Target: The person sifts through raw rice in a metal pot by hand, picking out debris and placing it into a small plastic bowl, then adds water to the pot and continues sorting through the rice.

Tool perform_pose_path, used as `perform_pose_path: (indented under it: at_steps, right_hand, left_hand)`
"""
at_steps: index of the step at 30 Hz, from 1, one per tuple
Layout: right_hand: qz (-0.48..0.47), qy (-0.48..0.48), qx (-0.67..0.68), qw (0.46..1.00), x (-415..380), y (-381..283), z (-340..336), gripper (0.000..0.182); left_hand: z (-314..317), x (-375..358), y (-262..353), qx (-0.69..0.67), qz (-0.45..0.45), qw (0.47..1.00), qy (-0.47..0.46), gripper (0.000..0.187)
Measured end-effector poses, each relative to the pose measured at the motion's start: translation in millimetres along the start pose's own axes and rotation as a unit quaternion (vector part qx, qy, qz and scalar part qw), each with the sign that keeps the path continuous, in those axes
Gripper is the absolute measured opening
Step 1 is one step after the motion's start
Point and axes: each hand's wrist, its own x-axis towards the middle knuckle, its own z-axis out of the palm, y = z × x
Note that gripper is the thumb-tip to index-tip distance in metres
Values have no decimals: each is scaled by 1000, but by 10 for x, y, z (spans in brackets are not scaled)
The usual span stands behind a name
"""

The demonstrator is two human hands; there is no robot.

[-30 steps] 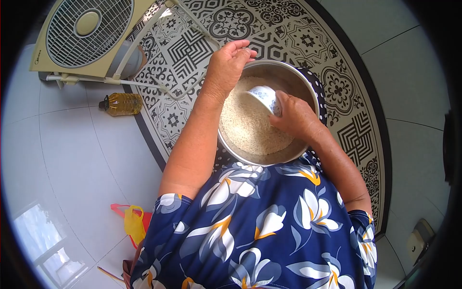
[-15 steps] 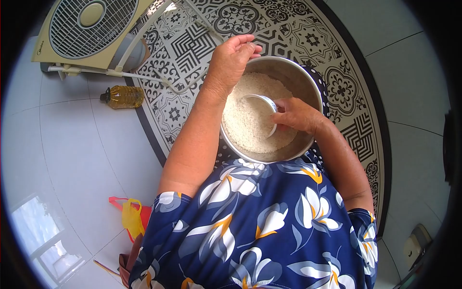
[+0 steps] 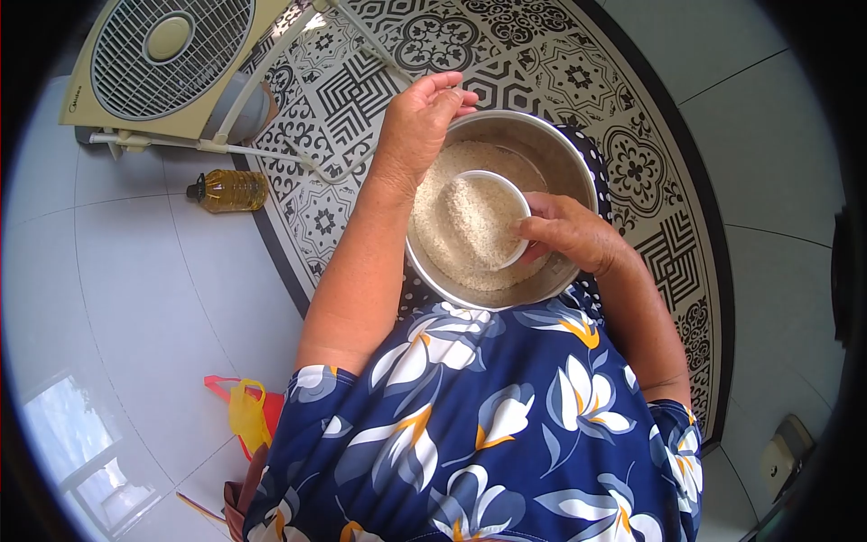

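A large metal pot (image 3: pixel 578 172) stands at my lap with pale rice grains (image 3: pixel 442 257) in it. My right hand (image 3: pixel 564 233) grips the right rim of a white bowl (image 3: pixel 486 217), its thumb inside the edge. Rice fills part of the bowl, which is held over the rice in the pot. At the pot's upper left rim is my left hand (image 3: pixel 426 122), raised with its fingers curled together toward the thumb. Whether anything lies between those fingers is too small to tell.
A beige box fan (image 3: pixel 167 59) with a pale tubular frame stands at the upper left. An oil bottle (image 3: pixel 233 191) lies on the tiles below it. Yellow and red bags (image 3: pixel 248 411) are at the lower left. A patterned mat (image 3: pixel 348 99) spreads under the pot.
The bowl has come up out of the rice and turned its opening upward, now with rice in it. My left hand has shifted slightly left and down.
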Motion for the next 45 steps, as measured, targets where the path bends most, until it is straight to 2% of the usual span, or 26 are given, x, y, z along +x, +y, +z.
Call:
perform_pose_path:
  at_steps: [4, 7, 11, 13, 14, 16, 20, 22, 26, 28, 29, 32, 34, 36, 38, 39, 41, 42, 44, 45]
  right_hand:
    - [5, 16, 12, 1000, -39, 27, -7, 45]
    - [-12, 15, 56, 998, -49, 58, -8, 49]
    - [-49, 34, 26, 998, -9, 129, 10, 52]
    - [-133, 101, -111, 980, 31, 199, 45, 56]
    - [-134, 101, -110, 980, 30, 196, 62, 56]
    - [-121, 158, -209, 957, 9, 181, 100, 58]
    - [-134, 185, -272, 935, -98, 82, 185, 59]
    - [-212, 190, -329, 900, -139, 63, 199, 61]
    - [-272, 158, -388, 866, -173, 47, 206, 65]
    - [-360, 248, -462, 771, -131, 84, 171, 68]
    - [-360, 248, -463, 771, -126, 77, 154, 68]
    - [-350, 278, -391, 805, -134, 44, 128, 70]
    - [-310, 330, -327, 829, -161, 41, 123, 72]
    - [-305, 338, -330, 827, -148, 115, 80, 73]
    - [-202, 310, -293, 882, -147, 175, 56, 70]
    - [-203, 310, -292, 882, -138, 203, 42, 70]
    - [-202, 312, -119, 921, -123, 243, 27, 65]
    - [-202, 312, -118, 921, -116, 241, 11, 65]
    - [-239, 274, 20, 931, -103, 209, -27, 60]
    - [-244, 274, 24, 930, -135, 165, -8, 55]
  left_hand:
    - [28, -55, 40, 15, 11, 1000, 7, 34]
    - [53, -106, 51, 142, 61, 988, -21, 29]
    - [42, -103, 47, 117, 43, 992, -25, 30]
    - [39, -108, 56, 83, 46, 995, -14, 31]
    - [37, -110, 57, 83, 46, 995, -15, 31]
    - [42, -115, 51, 75, 43, 996, -6, 31]
    - [48, -121, 42, 85, 48, 995, -3, 31]
    - [35, -107, 22, 73, 48, 996, -5, 31]
    - [32, -103, 22, 82, 40, 996, -2, 30]
    - [31, -101, 18, 59, 36, 998, -1, 31]
    - [31, -106, 22, 59, 36, 998, 0, 31]
    - [29, -120, 58, 75, 34, 997, 3, 31]
    - [44, -133, 84, 69, 25, 997, 13, 33]
    - [39, -132, 73, 75, 32, 997, 10, 34]
    - [27, -109, 36, 56, 32, 998, 2, 33]
    - [32, -105, 33, 56, 32, 998, 2, 33]
    - [41, -118, 44, 90, 42, 995, -13, 36]
    - [50, -127, 55, 91, 42, 995, -14, 36]
    - [71, -146, 85, 104, 55, 993, -32, 43]
    - [70, -151, 83, 105, 57, 992, -33, 43]
